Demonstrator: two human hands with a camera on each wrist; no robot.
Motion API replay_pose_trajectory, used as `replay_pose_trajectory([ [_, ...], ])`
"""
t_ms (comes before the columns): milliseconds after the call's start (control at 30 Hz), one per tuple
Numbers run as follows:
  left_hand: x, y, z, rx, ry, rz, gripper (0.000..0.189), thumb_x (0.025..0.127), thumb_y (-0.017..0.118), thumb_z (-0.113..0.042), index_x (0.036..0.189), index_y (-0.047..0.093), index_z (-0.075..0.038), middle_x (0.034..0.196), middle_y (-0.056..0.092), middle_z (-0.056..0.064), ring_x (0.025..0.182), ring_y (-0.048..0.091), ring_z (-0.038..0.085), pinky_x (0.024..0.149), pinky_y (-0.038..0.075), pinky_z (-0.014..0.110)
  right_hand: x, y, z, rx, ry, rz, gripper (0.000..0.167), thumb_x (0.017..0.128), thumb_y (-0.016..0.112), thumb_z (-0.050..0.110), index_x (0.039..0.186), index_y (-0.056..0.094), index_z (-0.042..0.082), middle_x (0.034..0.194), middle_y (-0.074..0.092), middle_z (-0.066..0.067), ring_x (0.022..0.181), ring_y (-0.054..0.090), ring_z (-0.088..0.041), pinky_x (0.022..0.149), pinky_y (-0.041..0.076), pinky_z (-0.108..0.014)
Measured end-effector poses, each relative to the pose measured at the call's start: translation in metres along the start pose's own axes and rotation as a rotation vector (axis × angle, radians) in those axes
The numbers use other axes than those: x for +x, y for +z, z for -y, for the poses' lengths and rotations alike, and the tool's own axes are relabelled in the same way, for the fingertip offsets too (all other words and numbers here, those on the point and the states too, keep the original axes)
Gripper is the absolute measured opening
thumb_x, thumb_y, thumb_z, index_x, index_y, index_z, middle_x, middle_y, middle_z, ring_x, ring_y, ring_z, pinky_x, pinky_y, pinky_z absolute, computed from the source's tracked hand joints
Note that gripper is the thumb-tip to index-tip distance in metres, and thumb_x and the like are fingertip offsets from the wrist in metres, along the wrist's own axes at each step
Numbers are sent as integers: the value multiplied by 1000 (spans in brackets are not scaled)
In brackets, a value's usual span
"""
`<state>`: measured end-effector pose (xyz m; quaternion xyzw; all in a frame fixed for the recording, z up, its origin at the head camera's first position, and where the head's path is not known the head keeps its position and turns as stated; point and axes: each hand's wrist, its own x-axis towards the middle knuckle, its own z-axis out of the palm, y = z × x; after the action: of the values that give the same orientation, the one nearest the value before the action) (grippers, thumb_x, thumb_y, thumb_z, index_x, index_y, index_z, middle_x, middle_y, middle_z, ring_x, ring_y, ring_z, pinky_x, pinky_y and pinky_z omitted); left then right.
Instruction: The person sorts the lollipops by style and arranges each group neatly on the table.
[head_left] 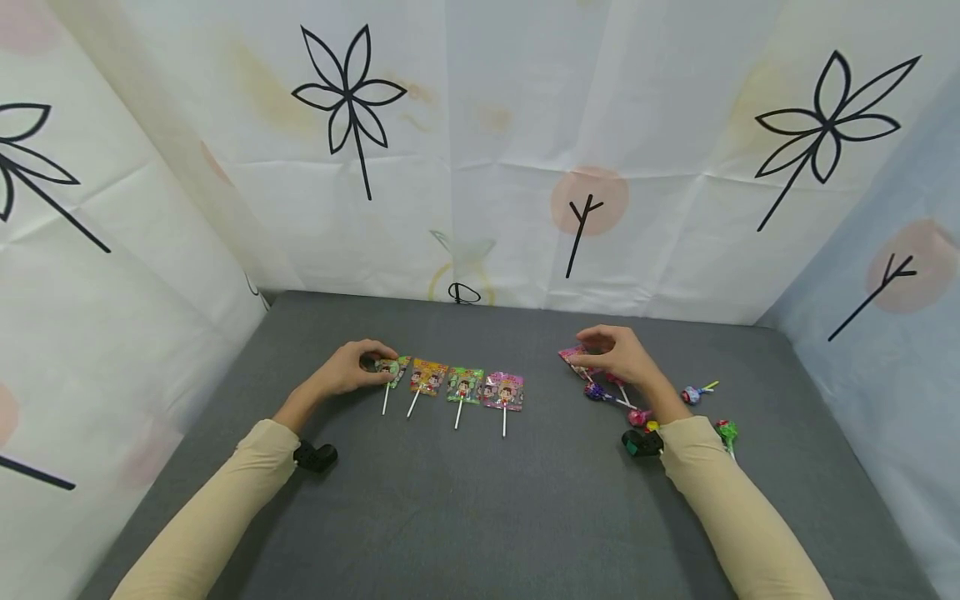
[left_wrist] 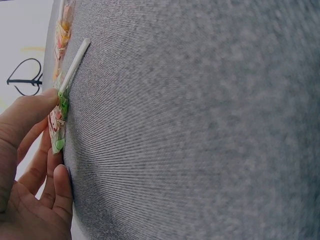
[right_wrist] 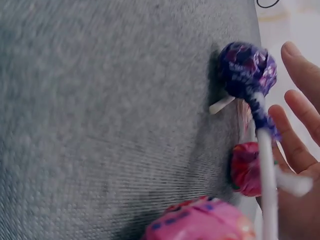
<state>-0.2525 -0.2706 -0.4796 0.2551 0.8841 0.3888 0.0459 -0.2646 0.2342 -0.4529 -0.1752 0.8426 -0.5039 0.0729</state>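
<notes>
At the left end of a row of flat-wrapped lollipops, my left hand (head_left: 355, 367) pinches a green-wrapped lollipop (head_left: 387, 367) between thumb and fingers. In the left wrist view the thumb lies on the wrapper, and the white stick (left_wrist: 76, 65) points away from the hand. Beside it in the row lie an orange lollipop (head_left: 428, 375), a green one (head_left: 465, 384) and a pink one (head_left: 504, 389). On the right, my right hand (head_left: 617, 357) hovers with parted fingers over a pink flat-wrapped lollipop (head_left: 570, 357). A purple round lollipop (right_wrist: 246, 70) is near its fingers.
Pink round lollipops (head_left: 638, 417) lie under the right wrist. A blue one (head_left: 691, 395) and a green one (head_left: 726, 431) are farther right. Black wrist cameras (head_left: 315, 457) sit at both cuffs. A patterned white cloth (head_left: 495, 167) stands behind the grey table (head_left: 465, 508).
</notes>
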Motion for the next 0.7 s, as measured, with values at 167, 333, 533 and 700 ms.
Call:
replay_pose_trajectory([
  [167, 0, 0, 0, 9, -2, -2, 31, 90, 80, -9, 119, 71, -1, 117, 65, 13, 103, 59, 32, 86, 48, 49, 2, -2, -6, -27, -14, 6, 49, 89, 78, -1, 131, 58, -16, 131, 57, -34, 123, 53, -49, 96, 45, -57],
  [333, 0, 0, -1, -3, -10, 2, 32, 90, 80, -9, 120, 71, -2, 117, 65, 13, 103, 59, 31, 87, 48, 50, 2, -3, -11, -43, -24, 10, 51, 87, 81, 2, 131, 60, -12, 131, 60, -28, 124, 53, -44, 101, 41, -58],
  [533, 0, -1, 0, -8, -9, 6, 32, 90, 79, -9, 121, 70, -1, 118, 65, 13, 104, 59, 31, 90, 47, 51, 4, 0, -18, -87, -28, 16, 54, 85, 84, 6, 132, 62, -9, 132, 60, -26, 122, 51, -44, 100, 40, -58],
  [700, 0, 0, -1, -4, 0, 6, 32, 91, 79, -9, 120, 70, 0, 118, 65, 14, 104, 59, 33, 89, 47, 52, 5, 1, -20, -132, -34, 26, 54, 86, 84, 7, 133, 61, -8, 132, 57, -27, 118, 52, -43, 95, 42, -57],
])
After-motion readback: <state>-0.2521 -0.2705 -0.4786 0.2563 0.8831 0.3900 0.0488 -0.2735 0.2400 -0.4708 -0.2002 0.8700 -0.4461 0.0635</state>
